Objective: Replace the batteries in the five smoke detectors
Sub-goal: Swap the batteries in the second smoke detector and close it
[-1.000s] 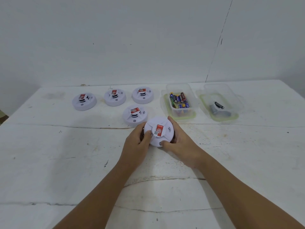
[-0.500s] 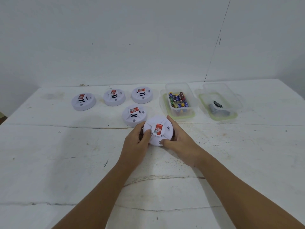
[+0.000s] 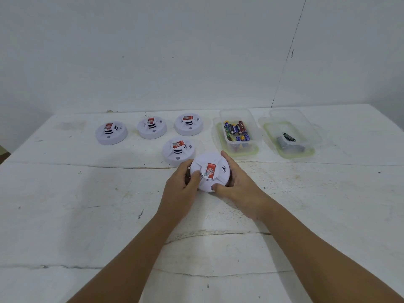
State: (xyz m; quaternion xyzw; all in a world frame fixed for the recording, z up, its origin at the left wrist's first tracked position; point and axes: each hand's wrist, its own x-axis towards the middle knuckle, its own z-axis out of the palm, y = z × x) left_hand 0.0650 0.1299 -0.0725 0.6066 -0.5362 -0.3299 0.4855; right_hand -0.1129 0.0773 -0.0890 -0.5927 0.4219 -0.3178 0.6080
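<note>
While both hands curl around it, the smoke detector (image 3: 210,171) at frame centre hides its underside; left hand (image 3: 181,189) and right hand (image 3: 238,184) grip opposite rims. Bare white table (image 3: 65,215) spreads below and left.

There is a single view, taken from a wide-angle camera worn on the person's head. It looks forward and down across the white counter (image 3: 65,215), which fills the lower two thirds of the frame, with a plain wall above it. Both forearms enter from the bottom edge and converge near the middle, where the left hand (image 3: 179,193) and right hand (image 3: 240,189) meet; they are the nearest things to the lens. The far edge of the counter runs across the frame just above the middle. Straight edges bow slightly toward the sides. With only one camera, no part of the scene is shared between views.
</note>
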